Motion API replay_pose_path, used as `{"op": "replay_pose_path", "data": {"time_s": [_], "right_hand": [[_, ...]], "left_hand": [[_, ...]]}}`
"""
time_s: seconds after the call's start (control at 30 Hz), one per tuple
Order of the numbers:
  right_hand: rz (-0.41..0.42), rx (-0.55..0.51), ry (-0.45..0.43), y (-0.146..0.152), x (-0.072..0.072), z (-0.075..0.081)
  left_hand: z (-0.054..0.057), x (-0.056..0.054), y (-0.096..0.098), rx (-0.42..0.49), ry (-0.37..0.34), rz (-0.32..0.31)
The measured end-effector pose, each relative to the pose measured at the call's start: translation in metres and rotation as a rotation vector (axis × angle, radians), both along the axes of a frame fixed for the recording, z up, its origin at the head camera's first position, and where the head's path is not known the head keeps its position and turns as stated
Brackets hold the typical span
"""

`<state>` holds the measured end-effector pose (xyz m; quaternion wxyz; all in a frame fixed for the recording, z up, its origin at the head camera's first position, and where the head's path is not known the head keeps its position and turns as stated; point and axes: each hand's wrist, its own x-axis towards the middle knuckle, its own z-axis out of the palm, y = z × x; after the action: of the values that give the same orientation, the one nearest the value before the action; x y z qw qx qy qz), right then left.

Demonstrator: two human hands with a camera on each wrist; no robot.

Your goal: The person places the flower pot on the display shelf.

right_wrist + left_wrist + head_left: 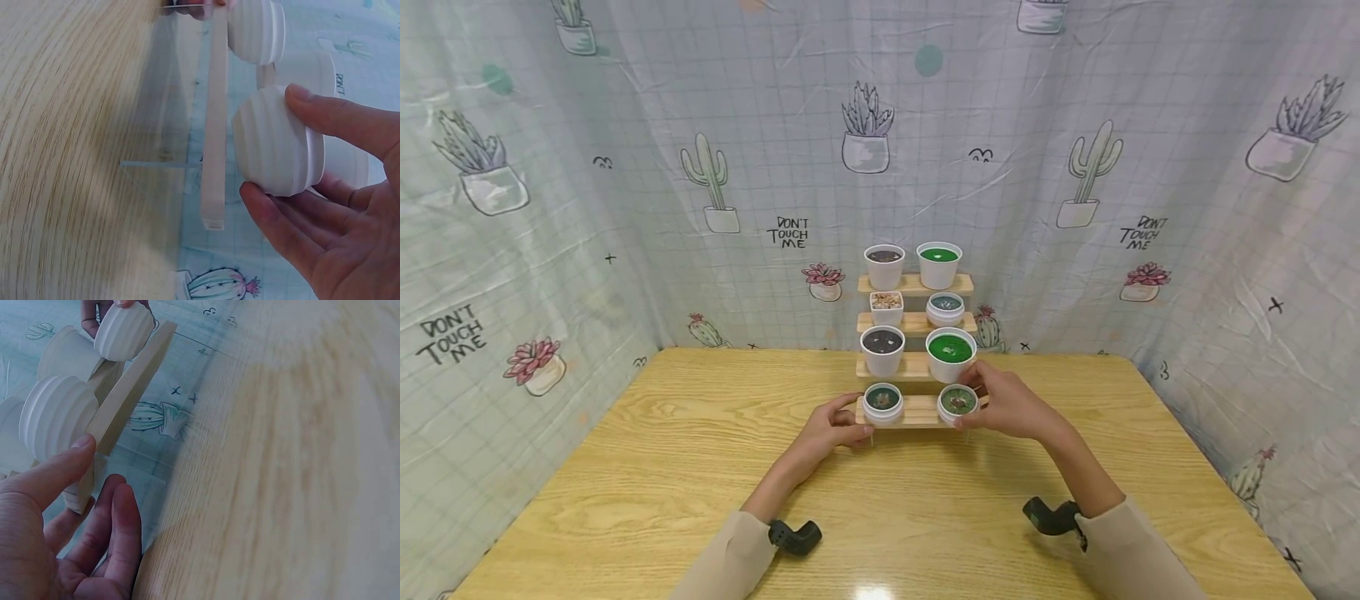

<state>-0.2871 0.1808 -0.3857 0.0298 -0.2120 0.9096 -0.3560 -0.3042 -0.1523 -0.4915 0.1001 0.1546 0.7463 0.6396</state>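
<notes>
A stepped wooden rack (920, 410) with several tiers carries small white pots. At its lowest tier my right hand (1011, 403) grips a ribbed white pot (958, 403) with green filling, thumb on one side and fingers on the other. In the right wrist view a narrow gap shows between this pot (275, 144) and the wooden board (214, 125). My left hand (826, 433) pinches the left end of that lowest board, the thumb (81, 447) on its edge, close to a second ribbed pot (57, 419) with dark green filling.
On the higher tiers stand a larger pot with bright green filling (950, 346), a pot with dark filling (883, 342), a square pot (886, 307) and several others. Clear supports (159, 164) hold the lowest board above the wooden table (700, 467). A patterned curtain (775, 108) hangs behind.
</notes>
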Motion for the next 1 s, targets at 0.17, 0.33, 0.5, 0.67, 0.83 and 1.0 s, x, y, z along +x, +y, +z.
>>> {"op": "replay_pose_path", "data": {"time_s": [0.17,0.33,0.5,0.67,0.83,1.0], "right_hand": [[-0.025,0.005,0.004,0.0003,-0.0001,-0.0016],[-0.039,0.003,-0.002,-0.0004,-0.0006,-0.0041],[-0.056,0.005,-0.012,-0.0012,-0.0004,-0.0044],[-0.067,0.002,-0.019,-0.002,-0.0006,-0.0033],[-0.077,0.001,-0.015,-0.0027,-0.0017,-0.0031],[-0.088,-0.008,-0.02,-0.0028,-0.0029,-0.0047]], "left_hand": [[-0.0012,-0.0015,0.0007,-0.005,0.009,-0.006],[-0.0018,-0.0019,0.0012,-0.003,0.007,-0.006],[-0.0009,-0.0009,0.0014,-0.004,-0.003,0.0],[0.0,0.0001,0.0004,-0.004,0.0,0.0],[-0.0008,-0.0006,-0.0007,-0.003,-0.007,0.003],[-0.0007,-0.0004,-0.0011,0.006,-0.011,0.007]]}}
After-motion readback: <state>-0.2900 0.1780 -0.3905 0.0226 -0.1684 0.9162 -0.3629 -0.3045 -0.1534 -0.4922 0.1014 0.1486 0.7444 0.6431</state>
